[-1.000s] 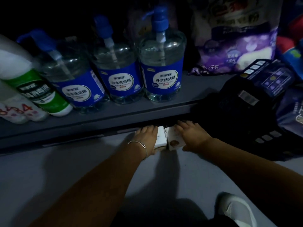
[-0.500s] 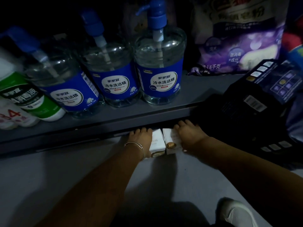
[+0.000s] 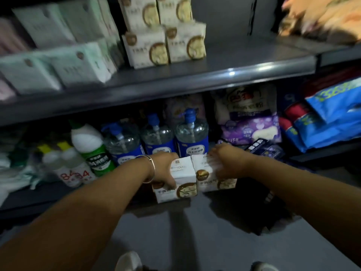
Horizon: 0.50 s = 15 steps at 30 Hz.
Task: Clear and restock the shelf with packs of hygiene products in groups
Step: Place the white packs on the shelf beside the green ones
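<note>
- Lifting two white hygiene packs side by side, the left hand [image 3: 165, 169] wraps the outer face of the left pack [image 3: 179, 182], thumb curled over its front near the printed round emblem.
- The right hand [image 3: 222, 163] is motion-blurred; it lies over the top and outer side of the right pack [image 3: 213, 177], and its grip looks clenched on the pack, though the fingers cannot be made out.
- The two packs touch along their inner faces and hang in the air in front of the lower shelf, just below the blue-labelled pump bottles [image 3: 190, 133] at 12 o'clock from them.
- Matching packs [image 3: 165, 45] already stand in a stacked group on the upper shelf [image 3: 234, 61], far up at 12 o'clock — likely the group these belong with, with bare shelf to its 3 o'clock side.
- Handling, as a judgement: soft film-wrapped bundles, light, squashy rather than stiff — the wrap is probably a bit slick, so a squeeze from both outer sides keeps the pair pressed together.
- Best hold is on the broad outer faces, low enough that neither pack hinges away at the seam between them; nothing here looks fragile, only easy to dent or drop.
- A green-labelled white bottle [image 3: 91, 147] stands at 9 o'clock from the packs, well apart.
</note>
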Motion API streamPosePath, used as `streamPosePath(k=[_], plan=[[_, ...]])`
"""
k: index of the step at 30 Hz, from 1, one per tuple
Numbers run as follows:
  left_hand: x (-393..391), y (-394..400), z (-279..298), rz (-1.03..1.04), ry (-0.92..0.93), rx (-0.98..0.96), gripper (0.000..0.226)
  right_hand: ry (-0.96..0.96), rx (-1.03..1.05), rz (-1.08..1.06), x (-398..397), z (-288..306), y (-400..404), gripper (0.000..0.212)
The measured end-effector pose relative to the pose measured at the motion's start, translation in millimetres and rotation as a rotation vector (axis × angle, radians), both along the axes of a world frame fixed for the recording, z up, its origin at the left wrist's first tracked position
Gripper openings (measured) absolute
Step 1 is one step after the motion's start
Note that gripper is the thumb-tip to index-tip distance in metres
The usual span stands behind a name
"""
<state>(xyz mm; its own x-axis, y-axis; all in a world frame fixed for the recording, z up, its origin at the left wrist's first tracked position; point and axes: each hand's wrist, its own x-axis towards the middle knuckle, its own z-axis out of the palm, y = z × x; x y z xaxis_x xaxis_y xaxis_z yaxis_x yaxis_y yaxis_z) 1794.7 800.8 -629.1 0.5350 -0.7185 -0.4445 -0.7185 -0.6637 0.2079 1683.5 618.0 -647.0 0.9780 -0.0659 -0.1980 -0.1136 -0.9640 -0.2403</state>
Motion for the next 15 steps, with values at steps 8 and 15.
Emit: streamPosePath(k=[8, 15], plan=[[-8, 24, 154, 0.041, -0.106, -0.267, 0.058, -0.284, 0.008, 0.005, -16, 158, 7, 0.032], [14, 29, 233, 0.103, -0.249, -0.472, 0.059, -0.487, -0.136, -0.022, 10, 240, 6, 0.047]])
